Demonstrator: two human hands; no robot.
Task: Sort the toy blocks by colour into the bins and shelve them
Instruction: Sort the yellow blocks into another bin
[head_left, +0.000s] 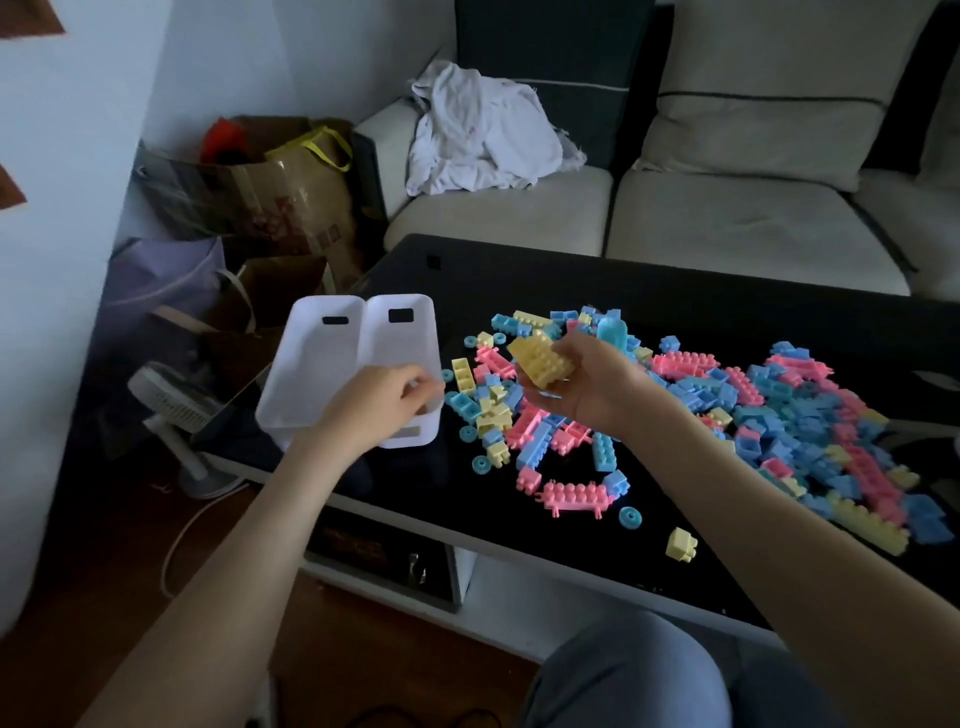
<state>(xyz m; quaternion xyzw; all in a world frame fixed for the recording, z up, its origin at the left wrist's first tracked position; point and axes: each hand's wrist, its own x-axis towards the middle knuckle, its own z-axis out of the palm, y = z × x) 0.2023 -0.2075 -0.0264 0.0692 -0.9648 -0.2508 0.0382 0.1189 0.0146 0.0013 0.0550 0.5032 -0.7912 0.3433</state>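
A clump of yellow blocks (543, 361) sits in the right hand (587, 387), which hangs above the left end of the block pile (779, 415) on the black table (675, 291). The hand is turned partly palm-up, with its fingers curled under and around the clump and the thumb closing on it from the near side. The studs of the yellow pieces show above the fingertips.

The rest of the blocks, pink, blue and yellow, lie loose across the tabletop from just under that hand out to the right. Nearer the front edge lie a long pink piece (571, 496), a teal wheel (629, 517) and a single yellow block (680, 544), the last well apart from the heap.

Two white bins (332, 364) stand side by side at the table's left corner, just left of the pile. The left one is tilted and juts past the table edge. The left hand (384, 402) is at their near rim where they meet, its fingers bent over the edge in a grip. Which bin it holds I cannot tell.

Behind the table is a pale sofa (727, 218) with a crumpled white cloth (483, 135) on it. Bags (270, 197) and a small fan (171, 405) stand on the floor to the left.
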